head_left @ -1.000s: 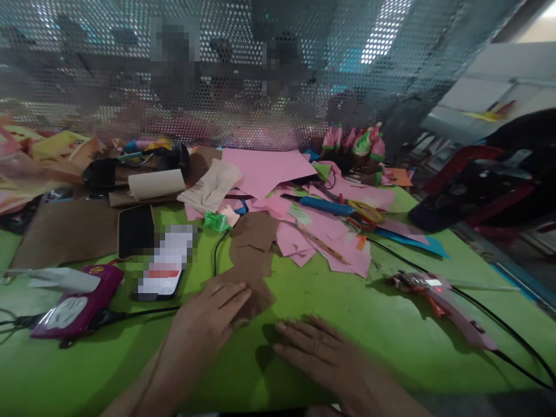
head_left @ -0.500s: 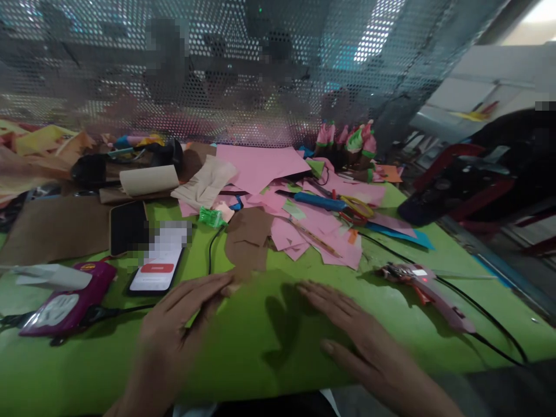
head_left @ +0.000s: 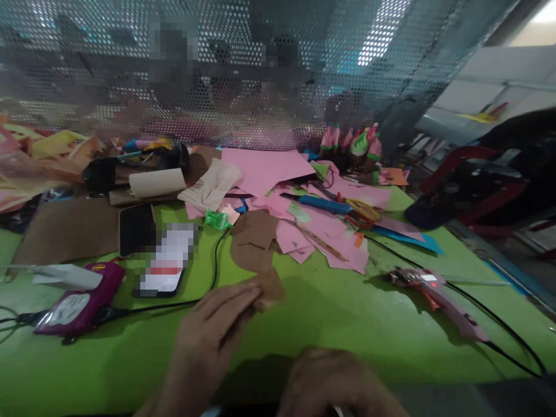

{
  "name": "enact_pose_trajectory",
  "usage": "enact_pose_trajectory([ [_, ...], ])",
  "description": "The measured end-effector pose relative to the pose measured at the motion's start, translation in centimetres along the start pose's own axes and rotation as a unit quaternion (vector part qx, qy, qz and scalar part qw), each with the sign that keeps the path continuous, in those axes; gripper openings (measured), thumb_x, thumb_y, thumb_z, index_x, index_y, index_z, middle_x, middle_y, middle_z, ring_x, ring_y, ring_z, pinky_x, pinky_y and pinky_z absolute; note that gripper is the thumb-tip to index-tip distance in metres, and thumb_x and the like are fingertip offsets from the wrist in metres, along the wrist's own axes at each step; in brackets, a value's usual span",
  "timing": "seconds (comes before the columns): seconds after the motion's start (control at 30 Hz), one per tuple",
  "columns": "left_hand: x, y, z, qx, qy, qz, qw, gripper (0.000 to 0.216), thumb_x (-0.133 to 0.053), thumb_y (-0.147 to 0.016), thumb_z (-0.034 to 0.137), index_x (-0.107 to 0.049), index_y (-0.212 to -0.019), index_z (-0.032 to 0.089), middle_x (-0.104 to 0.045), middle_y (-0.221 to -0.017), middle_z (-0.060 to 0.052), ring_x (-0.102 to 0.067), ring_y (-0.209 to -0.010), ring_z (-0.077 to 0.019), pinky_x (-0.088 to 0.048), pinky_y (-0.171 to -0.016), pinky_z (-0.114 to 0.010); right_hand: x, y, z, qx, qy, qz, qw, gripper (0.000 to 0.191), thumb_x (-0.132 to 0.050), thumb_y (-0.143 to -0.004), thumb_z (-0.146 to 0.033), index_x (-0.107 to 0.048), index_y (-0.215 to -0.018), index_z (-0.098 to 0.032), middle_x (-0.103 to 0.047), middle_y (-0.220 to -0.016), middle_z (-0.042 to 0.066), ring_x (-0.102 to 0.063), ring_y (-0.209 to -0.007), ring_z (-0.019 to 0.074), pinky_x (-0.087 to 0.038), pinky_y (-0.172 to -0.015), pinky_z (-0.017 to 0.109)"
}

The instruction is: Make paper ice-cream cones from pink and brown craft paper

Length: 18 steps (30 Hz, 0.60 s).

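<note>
My left hand [head_left: 217, 327] is closed, with its fingertips pinching a small piece of brown paper [head_left: 273, 286] above the green table. Just beyond that piece lie larger brown paper cutouts [head_left: 252, 237]. My right hand [head_left: 332, 379] is low at the near edge of the table, its fingers curled down and blurred; whether anything is in them is hidden. A pink glue gun [head_left: 443, 298] rests on the table to the right, a small light glowing on it.
Pink paper scraps [head_left: 299, 231], a pencil [head_left: 324, 242], a blue cutter [head_left: 324, 203] and yellow-handled scissors [head_left: 362, 211] lie beyond my hands. At left are two phones [head_left: 167, 260], a purple power box [head_left: 82, 298] and cables. A perforated metal screen [head_left: 243, 75] stands behind.
My right hand has drawn back toward the near edge, its outstretched fingers now curled. My left hand has shifted right, and the brown paper piece shows in its fingertips.
</note>
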<state>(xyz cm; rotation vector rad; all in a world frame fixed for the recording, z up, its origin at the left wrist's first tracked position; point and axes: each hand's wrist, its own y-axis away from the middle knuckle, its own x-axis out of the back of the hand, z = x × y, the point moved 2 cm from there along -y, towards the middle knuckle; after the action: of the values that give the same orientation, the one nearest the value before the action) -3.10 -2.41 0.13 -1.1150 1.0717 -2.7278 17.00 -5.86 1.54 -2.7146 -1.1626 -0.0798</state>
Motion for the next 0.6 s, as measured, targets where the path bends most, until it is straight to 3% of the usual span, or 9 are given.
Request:
enact_pose_trajectory([
  [0.1, -2.3, 0.4, 0.5, -0.05, 0.001, -0.121, 0.991, 0.037, -0.056, -0.088, 0.01, -0.063, -0.123, 0.02, -0.073, -0.117, -0.005, -0.071, -0.101, -0.0219, -0.06, -0.086, -0.036, 2.3, 0.6, -0.4, -0.053, -0.162, 0.192, 0.966, 0.029, -0.063, -0.09, -0.046, -0.074, -0.11, -0.028, -0.073, -0.08, 0.002, -0.065, -0.075, 0.015, -0.045, -0.07, 0.025],
  [0.2, -2.9, 0.0, 0.9, 0.014, 0.038, -0.163, 0.986, 0.05, -0.051, -0.087, 0.008, -0.055, -0.134, 0.023, -0.065, -0.132, -0.006, -0.062, -0.119, -0.0248, -0.052, -0.101, -0.044, 2.7, 0.7, 1.1, -0.097, -0.308, 0.288, 0.902, 0.037, -0.064, -0.089, -0.043, -0.07, -0.12, -0.024, -0.066, -0.068, 0.0, -0.057, -0.062, 0.0115, -0.04, -0.061, 0.022],
  [0.3, -2.2, -1.0, 1.3, 0.14, 0.12, -0.116, 0.976, 0.039, -0.053, -0.093, 0.024, -0.057, -0.131, 0.027, -0.066, -0.128, -0.006, -0.06, -0.118, -0.0238, -0.051, -0.099, -0.042, 2.2, 0.3, 2.4, -0.116, -0.393, 0.292, 0.864, 0.041, -0.064, -0.088, -0.038, -0.068, -0.124, -0.017, -0.058, -0.056, -0.001, -0.046, -0.053, 0.0102, -0.036, -0.057, 0.022],
  [0.37, -1.9, -1.8, 1.7, 0.205, 0.203, -0.106, 0.952, 0.032, -0.055, -0.093, 0.032, -0.061, -0.124, 0.029, -0.068, -0.121, -0.005, -0.063, -0.112, -0.0224, -0.052, -0.096, -0.039, 1.9, -0.1, 2.6, -0.117, -0.426, 0.286, 0.851, 0.042, -0.065, -0.086, -0.037, -0.069, -0.122, -0.015, -0.055, -0.052, -0.001, -0.04, -0.05, 0.01, -0.035, -0.055, 0.022],
  [0.5, -2.6, -2.9, 2.8, 0.3, 0.366, -0.108, 0.874, 0.026, -0.061, -0.087, 0.03, -0.065, -0.111, 0.022, -0.072, -0.108, -0.006, -0.067, -0.097, -0.0203, -0.054, -0.085, -0.033, 1.3, -0.6, 2.3, -0.115, -0.491, 0.253, 0.825, 0.041, -0.067, -0.086, -0.041, -0.072, -0.117, -0.015, -0.05, -0.049, -0.004, -0.031, -0.047, 0.0089, -0.034, -0.054, 0.021],
  [0.6, -3.2, -3.5, 3.3, 0.333, 0.41, -0.091, 0.844, 0.017, -0.065, -0.083, 0.028, -0.067, -0.097, 0.019, -0.074, -0.092, -0.005, -0.068, -0.083, -0.0188, -0.054, -0.075, -0.029, 0.9, -0.9, 2.2, -0.109, -0.544, 0.217, 0.803, 0.038, -0.067, -0.087, -0.043, -0.073, -0.115, -0.017, -0.047, -0.046, -0.006, -0.022, -0.045, 0.0081, -0.034, -0.052, 0.02],
])
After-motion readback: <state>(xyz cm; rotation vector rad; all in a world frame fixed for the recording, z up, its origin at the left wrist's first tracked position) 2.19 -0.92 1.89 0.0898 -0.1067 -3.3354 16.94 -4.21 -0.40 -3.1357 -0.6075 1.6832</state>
